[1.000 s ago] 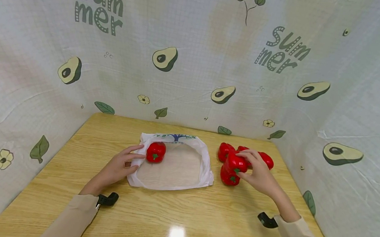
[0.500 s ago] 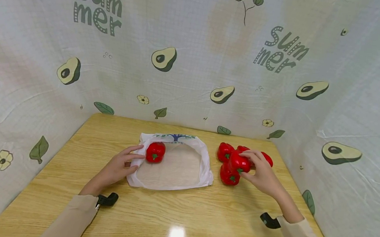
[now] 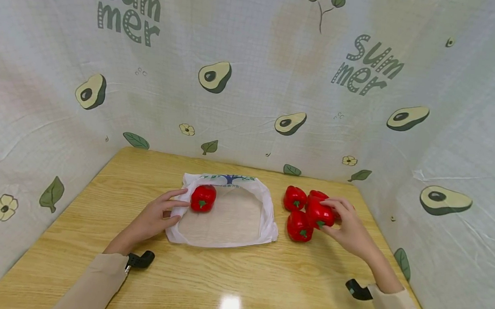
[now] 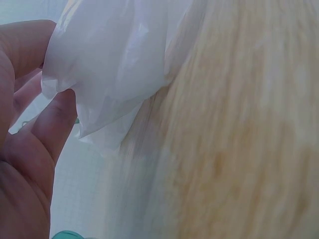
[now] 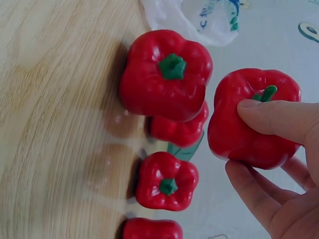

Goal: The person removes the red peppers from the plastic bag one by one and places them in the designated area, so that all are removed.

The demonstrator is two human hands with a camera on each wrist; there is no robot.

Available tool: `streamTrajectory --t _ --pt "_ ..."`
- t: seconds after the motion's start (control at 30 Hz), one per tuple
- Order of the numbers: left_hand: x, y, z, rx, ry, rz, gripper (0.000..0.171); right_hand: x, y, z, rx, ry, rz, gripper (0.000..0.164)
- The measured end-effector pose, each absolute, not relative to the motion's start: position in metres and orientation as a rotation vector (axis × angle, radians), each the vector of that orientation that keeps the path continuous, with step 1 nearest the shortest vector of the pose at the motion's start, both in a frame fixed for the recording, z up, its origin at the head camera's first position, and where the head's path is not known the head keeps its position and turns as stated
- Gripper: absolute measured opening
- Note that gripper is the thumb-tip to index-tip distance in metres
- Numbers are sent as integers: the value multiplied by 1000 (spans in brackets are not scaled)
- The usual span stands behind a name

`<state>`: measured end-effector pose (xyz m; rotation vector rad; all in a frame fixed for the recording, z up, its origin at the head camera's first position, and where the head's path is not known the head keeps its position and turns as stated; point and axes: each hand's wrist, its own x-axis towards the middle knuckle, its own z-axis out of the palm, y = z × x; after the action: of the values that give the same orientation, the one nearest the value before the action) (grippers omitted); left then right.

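A cloth-screened work spot: wooden table (image 3: 265, 274), avocado-print cloth (image 3: 253, 60) on three sides.

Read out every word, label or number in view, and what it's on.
"sum mer": backdrop cloth, upper left in the head view, split over two lines.
"sum mer": same cloth, upper right, also on two lines.
Small print on the white bag: too small and blurred to read.

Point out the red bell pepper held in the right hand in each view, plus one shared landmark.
Head: red bell pepper, right of and below centre, in the right hand.
Left wrist: not in this picture.
Right wrist: right of centre, gripped.
Landmark: white plastic bag, visible in all three.
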<state>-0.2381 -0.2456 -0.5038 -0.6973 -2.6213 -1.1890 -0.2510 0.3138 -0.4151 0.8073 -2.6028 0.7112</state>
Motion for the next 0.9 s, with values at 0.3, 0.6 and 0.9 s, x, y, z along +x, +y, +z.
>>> streamTrajectory --t 0.3,0.6,0.9 --pt "-238 -246 -502 -700 -2630 -1192 40 -247 331 -417 777 -2609 705 69" --pt "-236 -245 -501 -696 -2627 -1208 40 -242 339 -420 754 -2660 734 68" --pt "-236 -245 -501 -679 -2633 -1195 41 -241 349 -433 762 -2704 756 67"
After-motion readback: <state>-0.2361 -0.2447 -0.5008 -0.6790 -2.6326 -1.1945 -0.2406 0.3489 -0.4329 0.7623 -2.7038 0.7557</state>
